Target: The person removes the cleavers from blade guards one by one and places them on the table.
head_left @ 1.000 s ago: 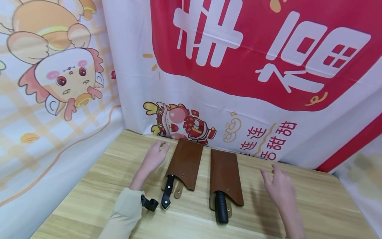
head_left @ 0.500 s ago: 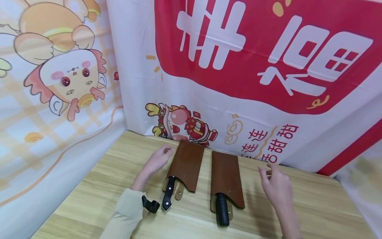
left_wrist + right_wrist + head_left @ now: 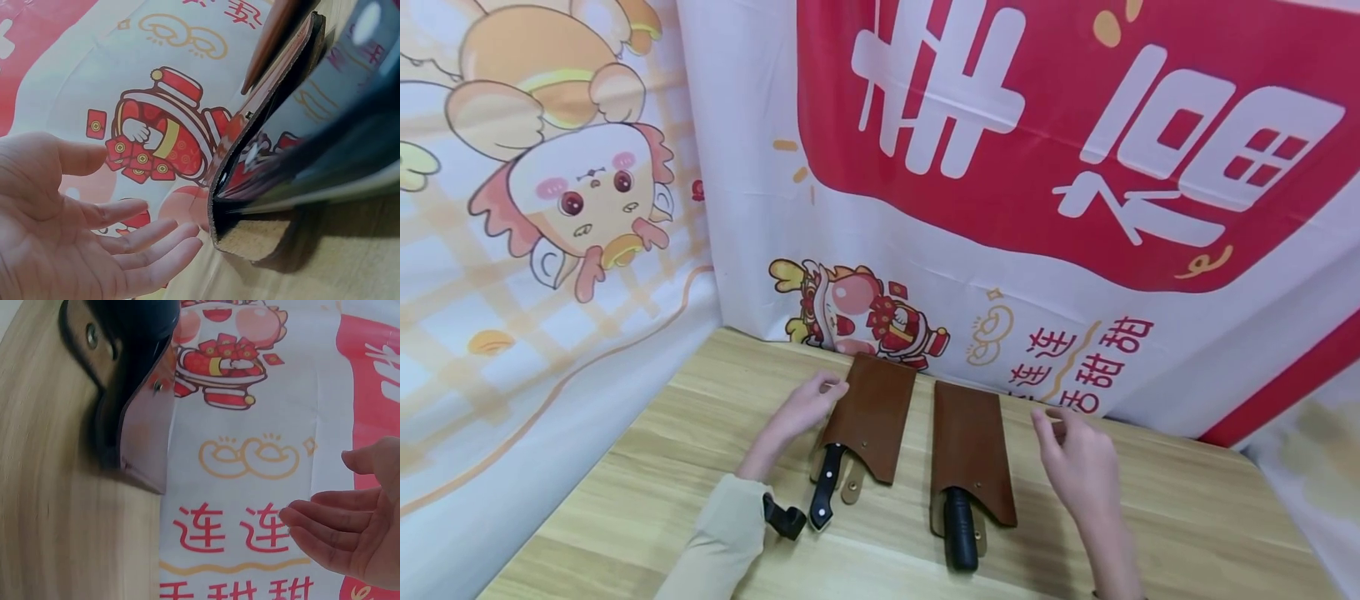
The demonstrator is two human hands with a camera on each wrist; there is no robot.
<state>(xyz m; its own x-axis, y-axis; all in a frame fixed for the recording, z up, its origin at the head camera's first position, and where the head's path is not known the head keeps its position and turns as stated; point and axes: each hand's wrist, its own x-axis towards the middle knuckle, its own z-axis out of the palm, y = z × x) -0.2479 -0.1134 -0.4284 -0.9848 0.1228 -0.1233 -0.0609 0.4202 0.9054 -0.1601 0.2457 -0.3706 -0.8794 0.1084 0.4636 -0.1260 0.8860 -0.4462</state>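
Note:
Two knives with black handles lie on a wooden table, their blades tucked into wide brown leather sheaths. The left sheath [image 3: 868,417] holds a knife with a riveted handle [image 3: 825,490]; the right sheath [image 3: 972,437] holds one with a plain rounded handle [image 3: 961,533]. My left hand [image 3: 808,406] hovers by the left sheath's upper left edge, fingertips overlapping it in the head view. In the left wrist view its fingers are loosely spread beside the sheath's opening [image 3: 250,240]. My right hand [image 3: 1081,462] hangs right of the right sheath, fingers relaxed and holding nothing.
The wooden table [image 3: 1187,517] meets a white and red printed cloth [image 3: 910,217] along its back edge. Another printed cloth [image 3: 572,333] hangs on the left. Small strap tabs with snaps [image 3: 852,485] stick out near the handles. A black wrist mount [image 3: 785,518] sits at the left sleeve.
My left hand has moved right, to the left sheath's edge. My right hand has shifted left toward the right sheath. Both sheathed knives have stayed on the table.

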